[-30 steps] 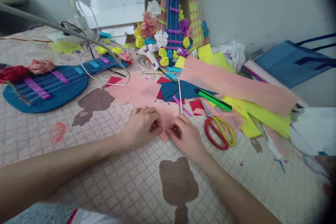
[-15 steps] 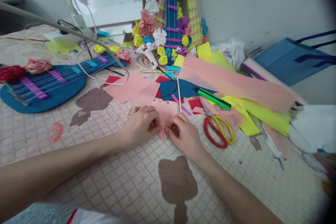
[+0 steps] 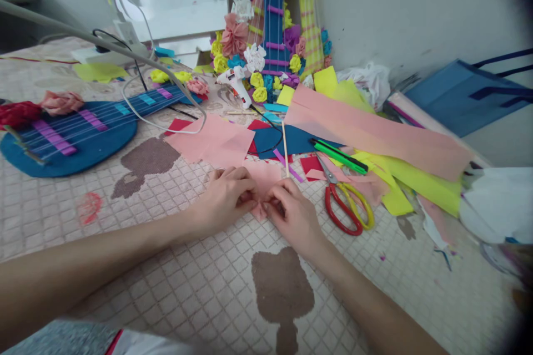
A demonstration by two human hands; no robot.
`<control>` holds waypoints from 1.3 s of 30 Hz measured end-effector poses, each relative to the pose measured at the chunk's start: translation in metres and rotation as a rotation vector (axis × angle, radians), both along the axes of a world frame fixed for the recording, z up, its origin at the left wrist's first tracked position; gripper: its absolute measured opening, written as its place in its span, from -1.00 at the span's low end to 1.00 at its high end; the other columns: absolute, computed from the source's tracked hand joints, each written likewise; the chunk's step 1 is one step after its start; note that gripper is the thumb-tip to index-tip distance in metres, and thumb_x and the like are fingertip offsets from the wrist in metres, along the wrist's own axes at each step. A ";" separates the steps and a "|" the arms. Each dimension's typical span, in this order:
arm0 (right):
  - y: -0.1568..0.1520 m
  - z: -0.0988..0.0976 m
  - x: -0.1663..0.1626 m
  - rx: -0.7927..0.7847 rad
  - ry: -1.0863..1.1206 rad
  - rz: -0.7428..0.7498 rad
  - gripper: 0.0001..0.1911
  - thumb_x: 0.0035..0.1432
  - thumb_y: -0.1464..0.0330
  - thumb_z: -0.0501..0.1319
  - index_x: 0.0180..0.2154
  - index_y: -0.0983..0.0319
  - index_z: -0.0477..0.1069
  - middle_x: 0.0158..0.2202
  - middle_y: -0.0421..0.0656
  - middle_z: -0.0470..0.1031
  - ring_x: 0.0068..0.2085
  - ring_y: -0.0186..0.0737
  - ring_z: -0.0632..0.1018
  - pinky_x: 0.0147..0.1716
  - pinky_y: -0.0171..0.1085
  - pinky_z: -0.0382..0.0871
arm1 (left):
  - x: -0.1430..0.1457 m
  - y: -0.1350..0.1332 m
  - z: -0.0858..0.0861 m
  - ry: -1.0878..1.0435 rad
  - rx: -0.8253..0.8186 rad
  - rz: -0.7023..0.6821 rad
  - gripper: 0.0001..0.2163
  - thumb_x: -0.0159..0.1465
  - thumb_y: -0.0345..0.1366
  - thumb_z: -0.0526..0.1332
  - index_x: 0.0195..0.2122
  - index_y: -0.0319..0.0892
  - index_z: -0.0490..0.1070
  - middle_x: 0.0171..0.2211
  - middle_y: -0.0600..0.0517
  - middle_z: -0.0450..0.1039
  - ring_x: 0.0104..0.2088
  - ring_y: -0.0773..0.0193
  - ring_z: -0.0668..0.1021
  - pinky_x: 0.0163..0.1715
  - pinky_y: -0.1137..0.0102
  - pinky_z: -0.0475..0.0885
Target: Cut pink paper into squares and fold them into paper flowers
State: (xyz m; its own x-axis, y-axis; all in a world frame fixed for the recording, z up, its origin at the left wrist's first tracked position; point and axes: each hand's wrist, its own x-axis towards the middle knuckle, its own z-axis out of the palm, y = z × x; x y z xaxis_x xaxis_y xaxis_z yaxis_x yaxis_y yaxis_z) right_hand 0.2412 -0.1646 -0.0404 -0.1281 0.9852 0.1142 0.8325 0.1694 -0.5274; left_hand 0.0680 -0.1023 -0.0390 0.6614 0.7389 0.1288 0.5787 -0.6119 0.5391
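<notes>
A piece of pink fabric or crepe paper point(image 3: 266, 176) lies between my hands, its near corner gathered into small folds. My left hand point(image 3: 229, 197) is closed, thumb and fingertips pinching the folds from the left. From the right, my right hand point(image 3: 291, 208) pinches the same folds, its fingertips close to the left ones. A thin wooden stick point(image 3: 285, 147) points away from just behind my right hand; whether the hand touches it I cannot tell. Flat pink sheets point(image 3: 212, 138) lie beyond my left hand.
Red-and-yellow-handled scissors point(image 3: 347, 205) and a green utility knife point(image 3: 341, 156) lie to the right. A white glue gun point(image 3: 237, 86) stands at the back. A blue guitar-shaped craft point(image 3: 83, 138) lies left, under a looping cable point(image 3: 166, 128). Pink and yellow strips point(image 3: 375, 127) cover the right back.
The pinched corner of the pink piece looks more tightly gathered, and my fingertips have shifted slightly. The view has moved a little; everything else stays put.
</notes>
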 end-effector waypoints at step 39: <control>-0.005 0.012 0.006 -0.097 -0.013 0.127 -0.83 0.13 0.32 0.18 -0.22 0.18 0.26 -0.16 -0.15 0.27 -0.26 -0.26 0.47 -0.25 -0.21 0.42 | -0.008 0.004 0.005 0.040 -0.061 -0.098 -0.89 0.16 -0.25 0.21 -0.30 -0.12 0.39 -0.22 0.05 0.37 -0.15 0.15 0.40 -0.15 0.22 0.15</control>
State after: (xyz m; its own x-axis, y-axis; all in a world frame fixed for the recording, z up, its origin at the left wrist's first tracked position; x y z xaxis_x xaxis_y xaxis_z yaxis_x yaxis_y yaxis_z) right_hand 0.2469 -0.1693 -0.0289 -0.2530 0.9673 0.0173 0.8143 0.2226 -0.5361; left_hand 0.0598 -0.0985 -0.0345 0.7345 0.6761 0.0579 0.5393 -0.6335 0.5548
